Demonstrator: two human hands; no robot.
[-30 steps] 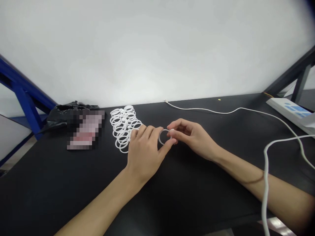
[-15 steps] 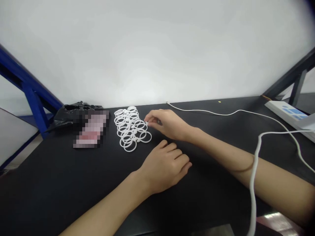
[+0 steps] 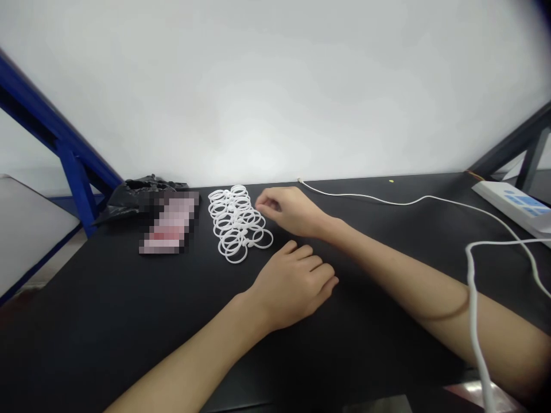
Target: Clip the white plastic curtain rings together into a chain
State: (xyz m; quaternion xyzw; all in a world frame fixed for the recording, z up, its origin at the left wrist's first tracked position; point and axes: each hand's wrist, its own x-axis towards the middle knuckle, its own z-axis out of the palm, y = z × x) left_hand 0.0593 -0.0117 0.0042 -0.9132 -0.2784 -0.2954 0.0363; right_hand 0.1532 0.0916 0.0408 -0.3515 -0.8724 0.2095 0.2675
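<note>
Several white rings [image 3: 236, 255], which look like looped cables or ties with small knobs, overlap in a double column on the black table [image 3: 129, 321]. Just right of their upper part is my right hand [image 3: 290, 209], fingers curled in and tips together, with nothing showing in them. A small gap separates it from the rings. My left hand [image 3: 293, 284] rests palm down on the table, nearer to me and right of the column. Its fingers are bent under, so their tips and anything beneath them are hidden.
A blurred pinkish packet [image 3: 170, 226] and a crumpled black plastic bag [image 3: 129, 198] lie left of the rings. A white cable [image 3: 374, 199] runs along the back right. Another white cord [image 3: 473, 298] hangs before my right forearm. A white device [image 3: 512, 201] stands far right.
My right fingers, earlier pinched at the edge of a white ring, have come away from it and curled in. My left hand stays in place. The whole view has shifted slightly.
</note>
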